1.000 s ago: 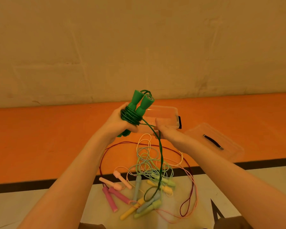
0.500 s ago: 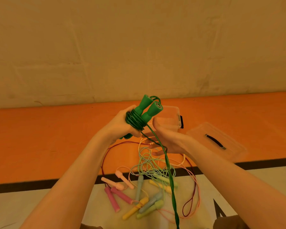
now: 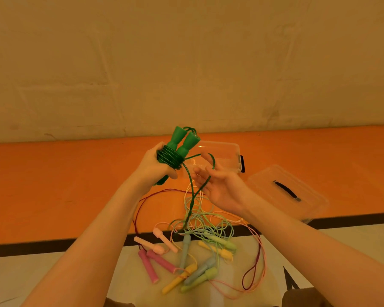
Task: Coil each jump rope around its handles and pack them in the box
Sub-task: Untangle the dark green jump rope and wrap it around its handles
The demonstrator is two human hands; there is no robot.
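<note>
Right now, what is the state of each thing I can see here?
Green rope: partly coiled around its handles, tail hanging loose.
Left hand: grips the green handles.
Right hand: open, cord across its fingers.
Box: open, looks empty.
Lid: off, beside the box.
Other ropes: tangled on the floor.

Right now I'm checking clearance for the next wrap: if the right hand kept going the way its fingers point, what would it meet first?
Probably the green handles gripped in the left hand; the right hand points up-left at them, though depth is unclear.
</note>
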